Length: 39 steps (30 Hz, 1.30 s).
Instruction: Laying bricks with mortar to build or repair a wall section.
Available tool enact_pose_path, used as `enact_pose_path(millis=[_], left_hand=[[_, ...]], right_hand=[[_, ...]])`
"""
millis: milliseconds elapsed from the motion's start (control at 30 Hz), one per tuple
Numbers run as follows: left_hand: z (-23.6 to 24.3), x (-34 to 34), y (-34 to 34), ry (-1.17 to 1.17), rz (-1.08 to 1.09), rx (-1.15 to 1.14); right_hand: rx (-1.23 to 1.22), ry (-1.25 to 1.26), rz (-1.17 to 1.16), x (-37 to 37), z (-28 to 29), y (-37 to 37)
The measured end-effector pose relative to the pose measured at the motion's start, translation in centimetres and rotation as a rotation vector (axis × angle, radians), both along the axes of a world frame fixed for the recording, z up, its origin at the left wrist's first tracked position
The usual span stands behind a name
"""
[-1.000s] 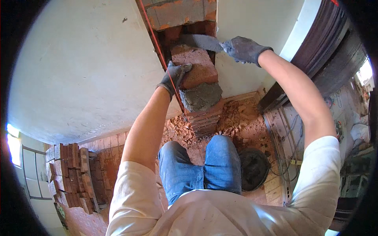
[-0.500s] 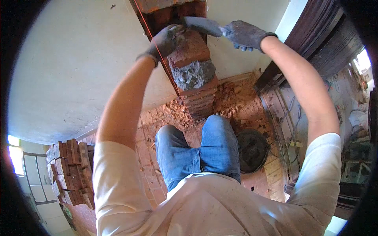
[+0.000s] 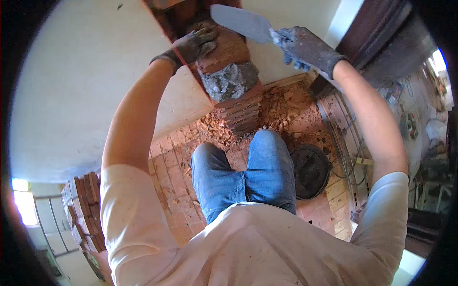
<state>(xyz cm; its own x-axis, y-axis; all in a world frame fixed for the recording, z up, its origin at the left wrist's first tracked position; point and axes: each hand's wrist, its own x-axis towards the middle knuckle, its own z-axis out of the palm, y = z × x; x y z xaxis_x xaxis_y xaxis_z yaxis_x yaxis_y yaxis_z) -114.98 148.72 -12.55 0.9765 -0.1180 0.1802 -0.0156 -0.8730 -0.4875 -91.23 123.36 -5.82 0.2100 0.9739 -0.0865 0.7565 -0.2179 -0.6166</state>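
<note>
A: Taking the middle of the view as the dial, where are the hands?

B: The left hand (image 3: 193,46) is near eleven o'clock, the right hand (image 3: 305,45) near one. They're well apart, both in dark gloves.

A: What's the left one doing?

B: It lies over the left edge of the reddish brick (image 3: 224,53) at twelve o'clock. The fingers reach forward and the thumb stands away from them, so it's spread rather than balled up. It touches the brick; how hard it presses, I can't tell.

A: And the right?

B: Closed around the handle end of a trowel (image 3: 241,23). The glove hides most of the grip. The blade points from the fist toward ten o'clock, and its broad grey face shows.

A: Is the blade on the brick?

B: It crosses the view just beyond the brick, looking raised; I can't judge the gap.

A: What's below the brick?

B: A rough lump of grey mortar (image 3: 230,81), also at twelve, with the stepped brickwork (image 3: 241,117) under it. A blurred red string (image 3: 186,59) slants past at eleven, beside the left hand.

A: Anything else?

B: A dark round tub (image 3: 310,171) between three and four, and stacked bricks (image 3: 86,209) at eight.
</note>
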Motion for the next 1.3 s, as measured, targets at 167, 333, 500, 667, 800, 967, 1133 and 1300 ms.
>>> enact_pose_path(millis=[167,333,500,667,800,967,1133,1300], left_hand=[[0.8,0.0,-1.1,-0.084,-0.001,-0.342],[1.8,0.3,-0.1,0.330,0.047,0.484],[2.3,-0.1,0.9,0.208,0.044,-0.229],[3.3,0.2,0.0,0.443,-0.120,0.455],[4.0,0.8,-1.7,0.314,0.256,-0.486],[4.4,1.3,-2.4,0.275,0.379,-0.695],[3.6,1.1,-1.1,0.408,0.350,-0.318],[2.7,0.8,-0.8,0.288,-0.011,-0.016]], right_hand=[[-0.042,0.063,0.019,0.3,-0.8,-1.3],[0.038,1.056,-0.130,-0.2,-5.3,-8.1],[-0.092,1.547,-0.198,-0.3,-9.0,-10.7],[-0.125,1.824,-0.069,-0.2,-11.0,-7.3],[-0.220,2.007,-0.124,0.6,-11.4,-1.9],[-0.168,2.314,0.057,0.5,-12.5,3.6],[0.254,1.736,0.493,0.1,-14.1,3.6],[-0.097,2.375,0.362,-1.0,-10.2,-0.2]])
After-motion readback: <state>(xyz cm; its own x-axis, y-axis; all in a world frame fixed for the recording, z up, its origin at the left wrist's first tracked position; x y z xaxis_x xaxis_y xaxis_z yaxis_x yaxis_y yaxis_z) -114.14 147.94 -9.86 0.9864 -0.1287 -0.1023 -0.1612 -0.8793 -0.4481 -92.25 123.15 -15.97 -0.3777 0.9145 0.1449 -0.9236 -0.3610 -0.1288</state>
